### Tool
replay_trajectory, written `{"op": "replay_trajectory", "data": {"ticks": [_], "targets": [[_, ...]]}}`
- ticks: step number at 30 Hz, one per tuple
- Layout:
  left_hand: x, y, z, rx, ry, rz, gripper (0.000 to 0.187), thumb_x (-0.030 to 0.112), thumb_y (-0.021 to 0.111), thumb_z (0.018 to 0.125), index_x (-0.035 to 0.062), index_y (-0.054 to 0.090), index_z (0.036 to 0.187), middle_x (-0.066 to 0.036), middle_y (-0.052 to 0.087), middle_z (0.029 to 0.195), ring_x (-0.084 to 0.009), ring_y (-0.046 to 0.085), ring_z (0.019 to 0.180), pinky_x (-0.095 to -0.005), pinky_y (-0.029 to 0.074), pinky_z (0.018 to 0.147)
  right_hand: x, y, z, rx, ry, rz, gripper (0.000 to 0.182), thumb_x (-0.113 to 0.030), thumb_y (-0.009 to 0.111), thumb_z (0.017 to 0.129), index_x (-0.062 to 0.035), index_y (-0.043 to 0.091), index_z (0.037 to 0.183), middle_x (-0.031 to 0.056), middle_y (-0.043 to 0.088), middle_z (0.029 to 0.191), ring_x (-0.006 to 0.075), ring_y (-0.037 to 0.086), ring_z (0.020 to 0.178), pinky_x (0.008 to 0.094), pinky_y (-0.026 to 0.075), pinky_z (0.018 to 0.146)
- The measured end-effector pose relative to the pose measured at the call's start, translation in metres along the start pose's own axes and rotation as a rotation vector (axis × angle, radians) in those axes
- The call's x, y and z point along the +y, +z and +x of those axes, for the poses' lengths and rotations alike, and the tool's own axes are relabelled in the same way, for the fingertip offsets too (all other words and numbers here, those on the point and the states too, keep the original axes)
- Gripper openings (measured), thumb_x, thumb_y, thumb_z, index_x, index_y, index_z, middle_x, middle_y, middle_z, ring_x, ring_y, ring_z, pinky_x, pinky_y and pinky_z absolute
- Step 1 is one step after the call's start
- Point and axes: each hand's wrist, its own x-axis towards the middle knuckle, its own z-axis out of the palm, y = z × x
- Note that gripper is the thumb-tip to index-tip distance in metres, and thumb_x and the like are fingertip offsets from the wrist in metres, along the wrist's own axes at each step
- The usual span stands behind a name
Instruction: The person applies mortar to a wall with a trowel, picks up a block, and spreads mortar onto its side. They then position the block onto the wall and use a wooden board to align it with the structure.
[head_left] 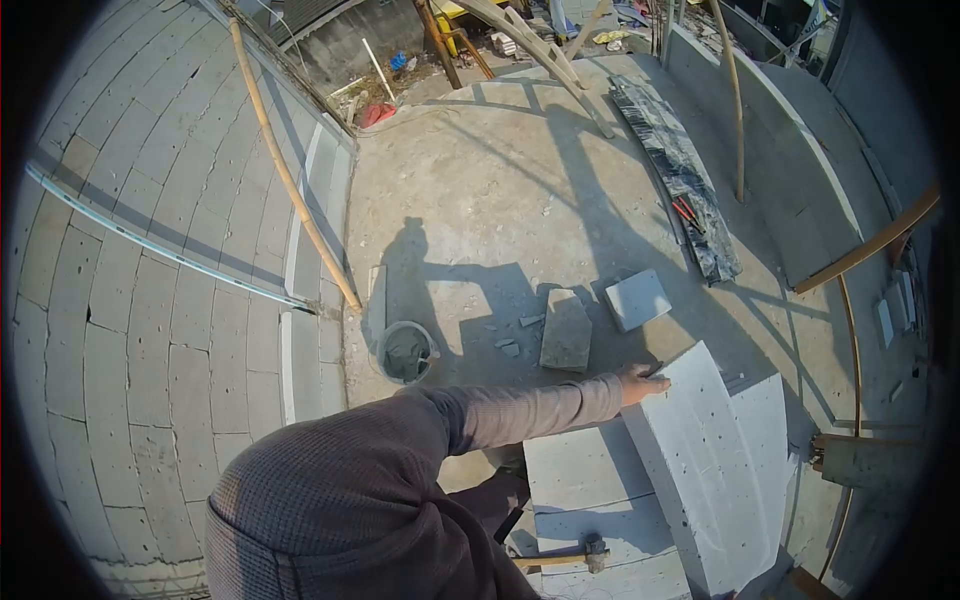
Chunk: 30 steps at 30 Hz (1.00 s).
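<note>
Near, a wooden-handled, dark-headed hammer [596, 554] lies on flat pale-grey slabs [580, 470]; the right hand is unseen, its state untellable. To the right, the person's left hand [642, 384] grips a long, pitted pale-grey block [708, 465] at its far end. Farther left stands a round grey bucket [428, 372]

At five o'clock you see a whitish, dark-speckled block [700, 450]; at nine, a grey wall [140, 370] with darker joint lines; at ten, a light-blue strip [145, 240].

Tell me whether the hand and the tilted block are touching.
Touching: the head view shows the hand curled over the edge of the tilted block.
</note>
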Motion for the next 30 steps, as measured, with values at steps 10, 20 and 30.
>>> {"op": "replay_trajectory", "data": {"ticks": [10, 20, 30], "targets": [[-0.058, -0.305, -0.28, 0.601, -0.344, -0.376, 0.057, 0.041, 0.068, 0.096, -0.0057, 0.063, 0.127, -0.016, 0.07, 0.108, -0.0247, 0.068, 0.095, -0.0376, 0.054, 0.085, -0.192, 0.153, -0.047, -0.097, -0.097, -0.076, 0.043, -0.035, 0.072, 0.086, 0.0045, 0.076, 0.102, 0.0124, 0.074, 0.091, 0.0217, 0.069, 0.08, 0.0402, 0.054, 0.071], [-0.132, -0.605, -0.349, 0.922, -0.4, -0.61, 0.051, 0.035, 0.064, 0.095, -0.0019, 0.063, 0.13, -0.02, 0.071, 0.111, -0.0317, 0.072, 0.093, -0.0425, 0.057, 0.085, -0.527, 0.422, -0.158, -0.215, -0.272, -0.307, 0.043, -0.035, 0.072, 0.085, 0.006, 0.075, 0.099, 0.0123, 0.074, 0.09, 0.0222, 0.069, 0.079, 0.0407, 0.055, 0.071], [-0.009, -0.768, -0.371, 1.164, -0.214, -1.077, 0.044, 0.03, 0.06, 0.097, 0.0009, 0.062, 0.13, -0.012, 0.069, 0.111, -0.0246, 0.068, 0.091, -0.0363, 0.055, 0.081, -0.857, 0.647, -0.258, -0.36, -0.514, -0.167, 0.029, -0.022, 0.073, 0.079, 0.0006, 0.08, 0.095, 0.011, 0.075, 0.082, 0.0218, 0.069, 0.075, 0.0393, 0.054, 0.069]]}}
